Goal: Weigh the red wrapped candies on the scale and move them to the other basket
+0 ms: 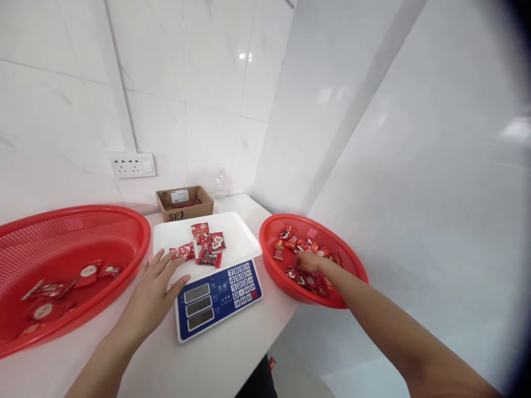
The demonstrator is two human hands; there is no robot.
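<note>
A blue and white scale (pixel 219 296) has a white tray (pixel 238 243) on top with several red wrapped packets (pixel 201 233). My left hand (pixel 155 290) is over the tray's left edge, palm down with fingers spread, holding nothing. Inside the right red basket (pixel 274 224), my right hand (pixel 309 261) reaches down among several red packets (pixel 309 280). Its fingers are bent downward, and their tips are hidden, so what they hold, if anything, cannot be made out.
A larger red basket (pixel 141 232) with several packets (pixel 88 272) stands at the left. Behind the scale are a cardboard box (pixel 188 211) and a clear bottle (pixel 219 185). Walls border the white table (pixel 244 342) behind and right. A packet (pixel 272 363) lies below the table edge.
</note>
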